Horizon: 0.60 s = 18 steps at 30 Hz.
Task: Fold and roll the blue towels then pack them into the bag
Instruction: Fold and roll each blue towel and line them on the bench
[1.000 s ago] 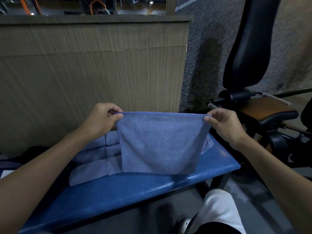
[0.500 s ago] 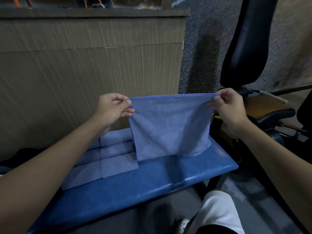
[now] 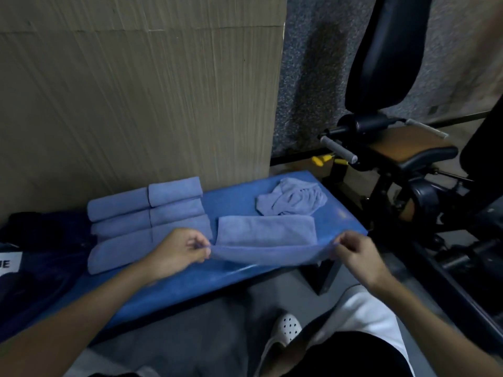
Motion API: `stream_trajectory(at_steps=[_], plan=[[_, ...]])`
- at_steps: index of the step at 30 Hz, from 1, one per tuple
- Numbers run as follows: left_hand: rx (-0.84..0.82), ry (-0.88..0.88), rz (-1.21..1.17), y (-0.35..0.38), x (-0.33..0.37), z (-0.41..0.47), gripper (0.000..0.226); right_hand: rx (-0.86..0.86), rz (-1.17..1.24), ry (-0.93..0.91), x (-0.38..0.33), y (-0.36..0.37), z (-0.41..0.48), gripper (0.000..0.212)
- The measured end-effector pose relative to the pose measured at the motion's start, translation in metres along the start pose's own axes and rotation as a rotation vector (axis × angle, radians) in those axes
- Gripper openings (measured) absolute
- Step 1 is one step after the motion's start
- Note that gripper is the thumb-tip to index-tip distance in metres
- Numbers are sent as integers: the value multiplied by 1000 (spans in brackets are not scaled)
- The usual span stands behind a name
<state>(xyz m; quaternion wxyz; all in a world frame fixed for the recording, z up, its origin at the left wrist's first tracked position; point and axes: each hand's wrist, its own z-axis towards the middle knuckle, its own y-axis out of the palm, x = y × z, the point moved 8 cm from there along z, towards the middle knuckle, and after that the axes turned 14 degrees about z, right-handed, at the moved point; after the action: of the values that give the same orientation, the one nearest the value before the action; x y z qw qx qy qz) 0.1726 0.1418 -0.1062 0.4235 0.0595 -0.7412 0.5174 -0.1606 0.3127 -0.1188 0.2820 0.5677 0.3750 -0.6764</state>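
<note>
Both hands on one blue towel (image 3: 266, 232), lying across the near right part of the blue bench (image 3: 234, 202). Left hand (image 3: 179, 251) pinches its near left corner between thumb and curled fingers, right hand (image 3: 353, 254) pinches the near right corner the same way. Near edge is lifted and stretched between the hands, far part lies flat on the pad. Just behind it, a crumpled towel (image 3: 292, 201) sits loose near the bench's far right corner, apart from the held one. Left of the held towel: a block of finished towels (image 3: 147, 213), packed side by side in rows; the left hand covers part of the nearest one. Past those, at the bench's left end, a dark fabric heap (image 3: 40, 240) with a white label (image 3: 9, 263); cannot tell if that is the bag. Wood-grain panel (image 3: 136, 91) stands right behind the bench. To the right, a gym machine crowds the bench end: black back pad (image 3: 386, 50), brown seat (image 3: 408, 142), grey grip handle (image 3: 339, 151) pointing toward the bench. White shoe (image 3: 285, 330) on the floor below.
</note>
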Motion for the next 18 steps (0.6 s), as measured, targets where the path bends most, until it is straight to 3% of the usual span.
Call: stream_trajectory(at_steps=[2, 7, 13, 18], plan=[[-74, -21, 16, 17, -15, -6, 9, -27, -15, 53, 21, 2, -16, 24], [-106, -59, 67, 25, -28, -3, 5, -69, -61, 77, 30, 5, -25, 14], [70, 30, 157, 12, -6, 35, 17, 29, -57, 73, 39, 1, 1, 13], [125, 24, 294, 14, -6, 84, 19, 63, -92, 100, 58, 0, 30, 11]])
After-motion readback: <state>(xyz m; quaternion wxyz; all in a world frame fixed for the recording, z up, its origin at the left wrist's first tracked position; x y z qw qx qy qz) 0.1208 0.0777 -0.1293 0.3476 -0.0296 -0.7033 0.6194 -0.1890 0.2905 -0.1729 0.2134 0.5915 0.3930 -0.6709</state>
